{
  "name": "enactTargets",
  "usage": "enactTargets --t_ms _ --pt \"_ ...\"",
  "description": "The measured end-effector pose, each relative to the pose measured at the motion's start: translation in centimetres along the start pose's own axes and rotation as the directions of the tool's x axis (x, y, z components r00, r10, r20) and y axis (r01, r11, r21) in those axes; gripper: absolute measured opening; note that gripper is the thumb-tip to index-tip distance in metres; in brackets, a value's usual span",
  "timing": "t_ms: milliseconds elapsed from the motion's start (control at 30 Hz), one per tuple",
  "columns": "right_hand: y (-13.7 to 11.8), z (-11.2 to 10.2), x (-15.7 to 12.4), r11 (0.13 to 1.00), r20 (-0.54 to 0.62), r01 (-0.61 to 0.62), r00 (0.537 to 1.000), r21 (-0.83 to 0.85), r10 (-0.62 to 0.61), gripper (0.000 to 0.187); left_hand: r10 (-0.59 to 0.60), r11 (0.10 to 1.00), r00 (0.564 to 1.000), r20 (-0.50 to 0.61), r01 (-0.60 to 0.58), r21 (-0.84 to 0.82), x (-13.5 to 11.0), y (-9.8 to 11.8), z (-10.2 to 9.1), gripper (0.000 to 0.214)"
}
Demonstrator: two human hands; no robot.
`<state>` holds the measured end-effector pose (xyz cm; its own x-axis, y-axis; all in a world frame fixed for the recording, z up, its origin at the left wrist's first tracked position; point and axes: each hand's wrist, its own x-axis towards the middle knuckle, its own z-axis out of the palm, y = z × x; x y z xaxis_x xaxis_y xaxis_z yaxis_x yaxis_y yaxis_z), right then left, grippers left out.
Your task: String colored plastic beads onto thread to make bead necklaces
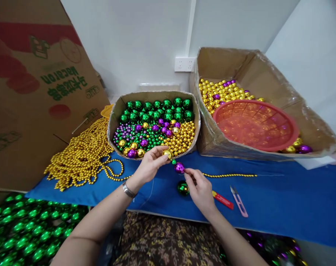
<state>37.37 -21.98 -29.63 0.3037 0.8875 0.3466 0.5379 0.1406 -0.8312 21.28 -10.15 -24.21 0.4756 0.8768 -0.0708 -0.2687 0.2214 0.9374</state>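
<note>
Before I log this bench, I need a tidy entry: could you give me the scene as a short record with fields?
left hand: gold bead in its grip
right hand: pinched at the edge of a purple bead
between them: small green bead
blue cloth: large green bead, pink snips, gold bead strands
smaller box: green, purple, gold beads
larger box: red basket, gold and purple beads
</note>
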Motion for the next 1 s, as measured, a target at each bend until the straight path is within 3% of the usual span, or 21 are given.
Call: enactTargets --t_ms 100,167,233,300,367,433,467,500,567,733,800,833,900,933,967,1000 --pt "0.6 0.7 -0.2 0.966 0.009 -0.138 0.990 0.220 0.140 0.021 0.026 0.996 0.999 0.034 -0.029 0.084 -0.4 0.0 0.1 0.036" --pt "1.0 1.2 -0.3 0.889 0.038 -0.220 0.974 0.402 0.223 0.026 0.062 0.975 0.990 0.127 -0.088 0.205 -0.4 0.8 -0.4 0.038" --pt "1.3 1.4 -0.3 0.806 0.048 -0.262 0.959 0.531 0.280 0.028 0.135 0.899 0.975 0.175 -0.195 0.393 0.3 2.3 -1.6 0.038" --pt "1.4 1.3 -0.1 0.751 0.046 -0.275 0.949 0.600 0.311 0.029 0.286 0.691 0.950 0.123 -0.294 0.660 1.7 4.2 -3.5 0.035" --pt "1.3 1.1 0.0 0.725 0.045 -0.274 0.947 0.632 0.319 0.028 0.420 0.322 0.902 0.101 -0.252 0.913 3.8 5.9 -5.7 0.029" --pt "1.1 0.9 0.1 0.720 0.040 -0.269 0.947 0.639 0.318 0.028 0.303 -0.026 0.943 0.135 -0.133 0.991 5.8 7.1 -7.6 0.026" --pt "1.0 0.9 0.2 0.723 0.039 -0.268 0.948 0.637 0.317 0.028 0.216 -0.154 0.969 0.121 -0.089 0.984 6.7 7.3 -8.3 0.026" --pt "0.9 0.9 0.2 0.727 0.037 -0.267 0.948 0.632 0.316 0.028 0.141 -0.239 0.985 0.097 -0.061 0.969 7.3 7.4 -8.8 0.026" --pt "0.8 0.9 0.1 0.733 0.040 -0.273 0.947 0.622 0.319 0.028 0.084 -0.307 0.995 0.053 -0.025 0.951 8.1 7.1 -9.1 0.027" --pt "0.7 1.2 -0.1 0.723 0.076 -0.305 0.940 0.620 0.332 0.029 0.143 -0.280 0.989 0.038 0.004 0.960 8.5 6.2 -8.6 0.029" --pt "0.6 1.2 -0.1 0.728 0.094 -0.308 0.943 0.613 0.320 0.031 0.206 -0.192 0.978 0.034 0.006 0.981 8.3 6.3 -8.3 0.027" --pt "0.5 1.2 -0.2 0.734 0.100 -0.306 0.945 0.606 0.311 0.031 0.256 -0.053 0.967 0.019 -0.006 0.999 8.0 6.3 -8.1 0.026" --pt "0.3 1.0 -0.2 0.753 0.102 -0.292 0.952 0.589 0.289 0.032 0.311 0.409 0.949 -0.056 -0.080 0.909 7.0 6.3 -7.4 0.027" --pt "0.2 1.0 -0.2 0.766 0.099 -0.282 0.956 0.577 0.278 0.033 0.285 0.648 0.954 -0.095 -0.119 0.752 6.3 6.2 -6.9 0.029" --pt "0.1 0.9 -0.2 0.781 0.092 -0.271 0.959 0.563 0.267 0.033 0.228 0.823 0.968 -0.109 -0.132 0.552 5.6 6.0 -6.3 0.031" --pt "0.0 0.9 -0.2 0.796 0.087 -0.261 0.963 0.546 0.257 0.033 0.156 0.922 0.984 -0.091 -0.112 0.371 4.8 5.8 -5.7 0.033"
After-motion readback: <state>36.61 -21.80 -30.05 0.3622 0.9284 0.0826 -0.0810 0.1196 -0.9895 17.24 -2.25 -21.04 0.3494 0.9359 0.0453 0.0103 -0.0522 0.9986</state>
